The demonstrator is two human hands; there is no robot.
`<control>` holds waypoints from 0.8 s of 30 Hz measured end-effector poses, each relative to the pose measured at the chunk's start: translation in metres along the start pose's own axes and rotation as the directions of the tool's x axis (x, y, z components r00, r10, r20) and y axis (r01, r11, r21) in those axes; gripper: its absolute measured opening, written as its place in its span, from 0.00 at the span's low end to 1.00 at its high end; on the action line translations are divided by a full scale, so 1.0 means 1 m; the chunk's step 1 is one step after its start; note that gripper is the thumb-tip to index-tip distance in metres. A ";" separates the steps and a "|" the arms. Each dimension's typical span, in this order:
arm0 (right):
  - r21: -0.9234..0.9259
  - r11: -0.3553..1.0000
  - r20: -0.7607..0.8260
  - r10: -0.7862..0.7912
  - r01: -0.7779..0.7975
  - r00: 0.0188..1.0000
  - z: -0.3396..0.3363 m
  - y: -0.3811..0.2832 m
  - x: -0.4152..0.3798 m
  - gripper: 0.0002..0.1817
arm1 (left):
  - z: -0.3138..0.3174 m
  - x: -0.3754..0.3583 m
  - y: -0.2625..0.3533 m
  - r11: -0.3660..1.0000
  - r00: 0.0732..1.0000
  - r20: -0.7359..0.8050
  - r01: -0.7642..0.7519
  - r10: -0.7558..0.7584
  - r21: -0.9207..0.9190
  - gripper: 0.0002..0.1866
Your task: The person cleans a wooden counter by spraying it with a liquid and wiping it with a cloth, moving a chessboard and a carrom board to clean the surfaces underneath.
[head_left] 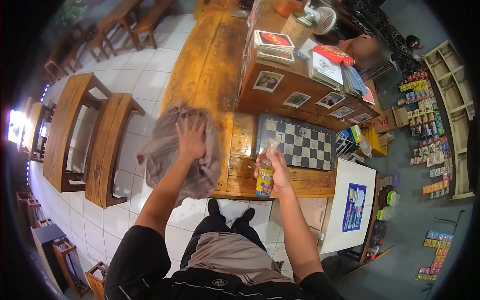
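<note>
My left hand [192,137] lies flat with its fingers spread on a crumpled brownish-grey cloth [167,155], which covers the near left edge of the wooden counter [200,60]. In my right hand [280,172] is an upright clear spray bottle [265,180] with a yellow and blue label; my fingers wrap round its upper part. Just behind the bottle, a black and white checkered board [300,142] rests on the counter.
A raised wooden partition [285,85] bears UNO cards [274,41], papers and a small fan [322,17]. Behind it is another person [361,49]. Wooden benches [107,145] stand at left. A white panel [345,190] with a blue poster is at right.
</note>
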State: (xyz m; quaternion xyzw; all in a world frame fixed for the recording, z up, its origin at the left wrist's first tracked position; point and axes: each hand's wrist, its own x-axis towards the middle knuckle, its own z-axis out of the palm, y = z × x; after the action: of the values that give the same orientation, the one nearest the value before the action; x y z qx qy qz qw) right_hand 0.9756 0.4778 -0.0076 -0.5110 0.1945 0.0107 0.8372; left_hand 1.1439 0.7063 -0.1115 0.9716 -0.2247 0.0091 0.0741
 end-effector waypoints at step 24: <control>-0.029 0.998 -0.057 -0.065 0.063 0.996 -0.009 0.001 0.005 0.19 | 0.021 -0.002 0.044 0.953 0.954 -0.048 -0.298 0.295 -0.059 0.37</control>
State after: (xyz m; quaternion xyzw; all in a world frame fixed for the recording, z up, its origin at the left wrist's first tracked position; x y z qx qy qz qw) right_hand 0.9772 0.4702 -0.0140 -0.5283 0.2022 -0.0284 0.8241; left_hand 1.1223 0.6655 -0.1264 0.9235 -0.3667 0.0317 0.1082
